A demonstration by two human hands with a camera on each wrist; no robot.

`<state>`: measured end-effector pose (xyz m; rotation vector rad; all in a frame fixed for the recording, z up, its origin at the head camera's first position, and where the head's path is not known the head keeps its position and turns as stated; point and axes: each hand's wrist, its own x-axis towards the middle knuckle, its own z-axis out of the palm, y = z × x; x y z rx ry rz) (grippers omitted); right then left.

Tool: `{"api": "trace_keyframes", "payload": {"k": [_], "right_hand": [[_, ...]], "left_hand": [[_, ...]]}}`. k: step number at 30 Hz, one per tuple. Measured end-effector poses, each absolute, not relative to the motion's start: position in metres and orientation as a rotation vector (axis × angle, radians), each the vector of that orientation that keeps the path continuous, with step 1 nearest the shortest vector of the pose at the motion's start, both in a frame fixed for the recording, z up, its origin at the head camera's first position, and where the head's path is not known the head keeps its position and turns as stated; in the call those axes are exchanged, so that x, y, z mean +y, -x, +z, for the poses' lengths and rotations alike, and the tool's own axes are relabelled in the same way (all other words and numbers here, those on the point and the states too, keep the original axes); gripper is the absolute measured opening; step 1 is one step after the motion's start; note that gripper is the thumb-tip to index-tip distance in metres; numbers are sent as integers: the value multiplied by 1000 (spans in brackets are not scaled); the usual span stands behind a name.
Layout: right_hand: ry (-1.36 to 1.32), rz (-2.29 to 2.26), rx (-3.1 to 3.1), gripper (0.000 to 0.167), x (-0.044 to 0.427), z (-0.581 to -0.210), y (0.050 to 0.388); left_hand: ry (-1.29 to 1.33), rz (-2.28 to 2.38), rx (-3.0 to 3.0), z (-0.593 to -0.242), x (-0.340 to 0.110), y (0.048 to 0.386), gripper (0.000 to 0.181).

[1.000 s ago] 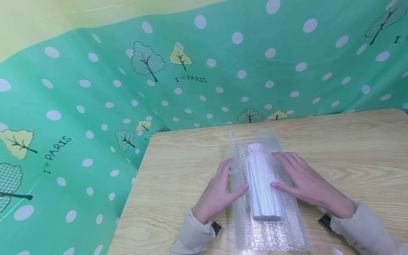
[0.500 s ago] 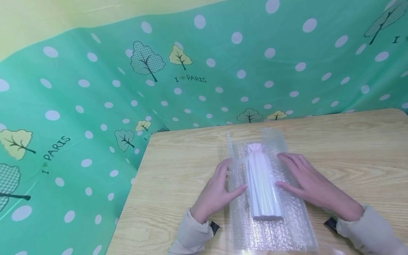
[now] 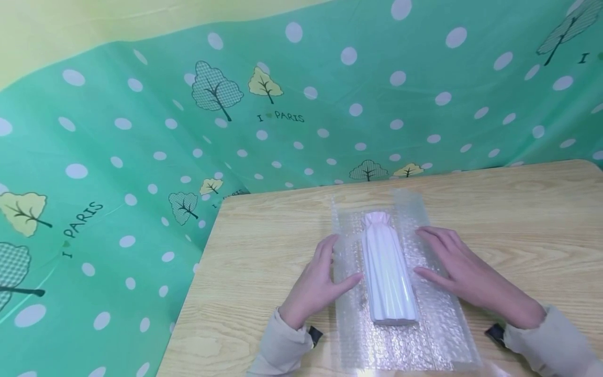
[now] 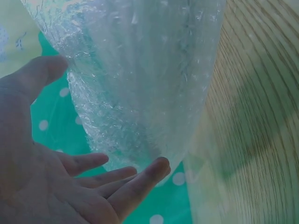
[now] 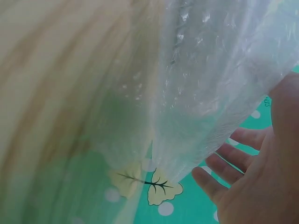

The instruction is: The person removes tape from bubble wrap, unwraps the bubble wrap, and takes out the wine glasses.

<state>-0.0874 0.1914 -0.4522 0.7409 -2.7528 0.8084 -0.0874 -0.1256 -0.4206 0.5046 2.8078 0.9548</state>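
Note:
A white pleated vase point(image 3: 388, 272) with a ruffled neck lies on its side on clear bubble wrap point(image 3: 391, 351), its neck toward the table's far edge. The left hand point(image 3: 315, 285) touches the wrap's left part, fingers relaxed and thumb reaching toward the vase. On the other side, the right hand point(image 3: 471, 272) rests its fingertips and thumb on the wrap's right part, a little away from the vase. In the left wrist view the wrap point(image 4: 140, 84) rises beside the spread fingers of the left hand point(image 4: 84, 182); the right wrist view shows the wrap point(image 5: 210, 84) against the right hand point(image 5: 257, 168).
The wood-grain table point(image 3: 249, 262) extends on both sides of the wrap. Behind and to the left hangs a green cloth point(image 3: 141, 104) with white dots and printed trees. A small black item point(image 3: 314, 335) sits at the left cuff, another point(image 3: 495, 334) at the right cuff.
The right hand has moved to the right, away from the vase, and the wrap's right part has spread outward with it. The left hand has shifted slightly left, and the wrap's left edge too.

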Motion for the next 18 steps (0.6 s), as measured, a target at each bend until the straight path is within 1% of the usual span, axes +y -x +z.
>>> {"api": "trace_keyframes", "payload": {"k": [11,18], "right_hand": [[-720,786,-2760,77,196,-453,88],[-771,769,-2739,79,198,-454,90]], "left_hand": [[-454,971,2790,-420,-130,89,99],[-425,963,2773,-420,-133,90,100]]}}
